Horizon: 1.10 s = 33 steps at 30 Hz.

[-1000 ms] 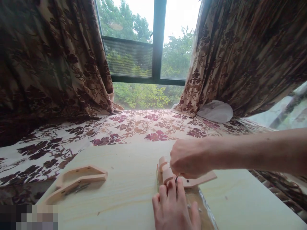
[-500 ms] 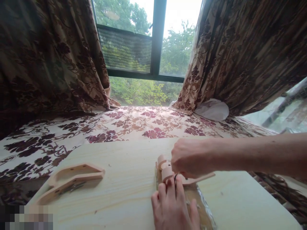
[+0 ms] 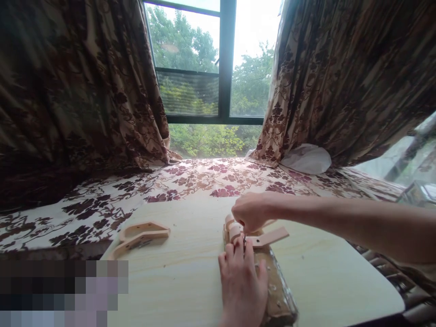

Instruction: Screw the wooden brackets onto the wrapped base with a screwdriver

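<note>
Daylight enters through the window (image 3: pixel 225 91) at upper centre, its sky (image 3: pixel 254 27) blown white. The floral curtain (image 3: pixel 85 86) at upper left lies dim; the surface (image 3: pixel 177 290) is softly lit. The upper-right curtain (image 3: pixel 340 77) looks stretched; pixelation (image 3: pixel 61 295) masks lower left.

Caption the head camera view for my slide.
Left hand and right hand close together at wooden pieces atop a brown block, on a wood-grain tabletop before a window.

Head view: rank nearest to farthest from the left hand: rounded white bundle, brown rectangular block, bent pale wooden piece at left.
1. Brown rectangular block, beneath the left hand
2. Bent pale wooden piece, off to the left
3. Rounded white bundle, ahead and right
</note>
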Available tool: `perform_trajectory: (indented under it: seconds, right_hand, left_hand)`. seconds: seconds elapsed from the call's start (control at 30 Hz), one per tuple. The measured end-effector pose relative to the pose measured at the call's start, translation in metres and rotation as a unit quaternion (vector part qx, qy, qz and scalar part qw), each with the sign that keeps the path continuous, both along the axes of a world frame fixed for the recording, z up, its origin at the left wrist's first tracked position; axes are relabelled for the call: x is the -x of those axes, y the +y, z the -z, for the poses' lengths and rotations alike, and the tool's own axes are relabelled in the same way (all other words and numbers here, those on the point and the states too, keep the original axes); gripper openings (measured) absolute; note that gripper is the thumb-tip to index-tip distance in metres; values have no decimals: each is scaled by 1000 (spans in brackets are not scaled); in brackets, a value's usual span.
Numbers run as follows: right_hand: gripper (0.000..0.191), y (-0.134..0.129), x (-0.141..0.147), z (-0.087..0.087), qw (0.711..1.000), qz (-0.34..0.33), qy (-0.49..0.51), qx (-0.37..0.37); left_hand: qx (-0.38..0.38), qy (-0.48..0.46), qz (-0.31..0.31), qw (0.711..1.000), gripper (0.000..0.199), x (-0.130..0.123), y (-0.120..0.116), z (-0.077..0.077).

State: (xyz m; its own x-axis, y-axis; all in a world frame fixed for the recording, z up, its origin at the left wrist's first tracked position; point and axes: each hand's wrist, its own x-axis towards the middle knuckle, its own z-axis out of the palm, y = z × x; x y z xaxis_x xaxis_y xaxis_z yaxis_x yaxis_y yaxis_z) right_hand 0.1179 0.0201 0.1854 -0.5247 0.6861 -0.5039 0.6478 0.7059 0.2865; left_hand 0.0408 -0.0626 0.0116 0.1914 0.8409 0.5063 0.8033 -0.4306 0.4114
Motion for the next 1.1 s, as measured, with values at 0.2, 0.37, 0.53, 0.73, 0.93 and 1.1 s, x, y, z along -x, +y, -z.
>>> perform_trajectory:
  seconds: [0.2, 0.37, 0.53, 0.73, 0.93, 1.1]
  right_hand:
    - [34, -8, 0, -21, 1000, 24, -3, -10]
    - [29, -9, -8, -24, 999, -9, 42, -11]
    - [27, -4, -22, -12, 996, 3, 82, -22]
    - [25, -4, -25, -16, 994, 42, 93, -32]
    - [15, -7, -29, -12, 992, -38, 121, -6]
    - [16, -4, -29, -3, 989, 5, 142, -37]
  left_hand:
    - [-2, 11, -9, 1000, 42, 0, -2, -4]
    - [15, -21, 4, 1000, 42, 1, -1, -3]
    - [4, -2, 15, 1000, 44, 3, 0, 1]
    - [-25, 27, 6, 999, 48, 5, 3, 9]
    - [-24, 40, 9, 999, 51, 6, 6, 11]
    - [-39, 39, 11, 998, 47, 7, 7, 10]
